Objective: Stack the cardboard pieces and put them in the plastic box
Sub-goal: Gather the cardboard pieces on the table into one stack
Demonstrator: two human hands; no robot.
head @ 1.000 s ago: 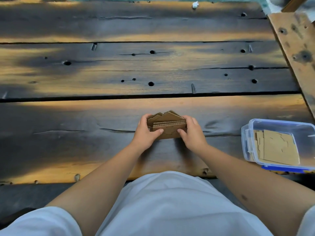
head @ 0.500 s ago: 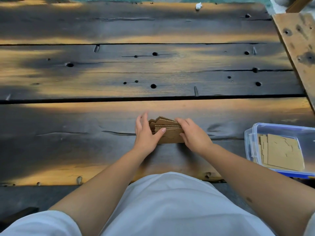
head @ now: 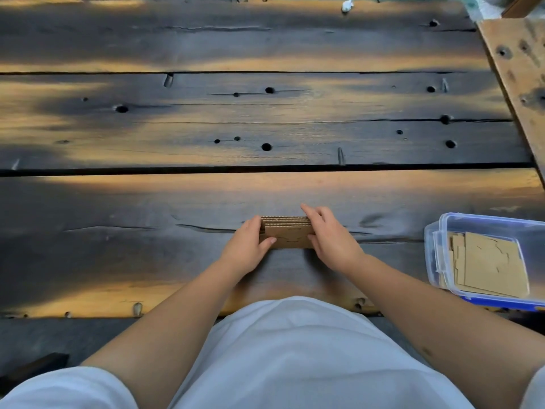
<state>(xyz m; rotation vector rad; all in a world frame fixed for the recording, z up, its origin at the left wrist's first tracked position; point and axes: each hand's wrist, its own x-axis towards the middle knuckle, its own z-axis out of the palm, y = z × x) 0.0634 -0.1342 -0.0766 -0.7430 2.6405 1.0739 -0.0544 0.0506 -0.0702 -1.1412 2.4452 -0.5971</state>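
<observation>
Dark plank table [head: 177, 216]; both hands [head: 290, 246] clamp cardboard stack [head: 290, 236]; print on it unreadable.

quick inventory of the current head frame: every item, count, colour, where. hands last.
cardboard stack: one bundle, several brown pieces, standing on edge on the near plank, pressed between both hands
plastic box: one, clear with blue rim, right edge of view, open
cardboard in box: a few brown pieces, count unclear, lying flat inside
wooden planks: dark, worn, with holes, fill the view
lighter board: one, tan, top right corner
white scrap: one, far edge
white clothing: bottom centre
left hand: grip on the stack's left end
right hand: grip on the stack's right end
</observation>
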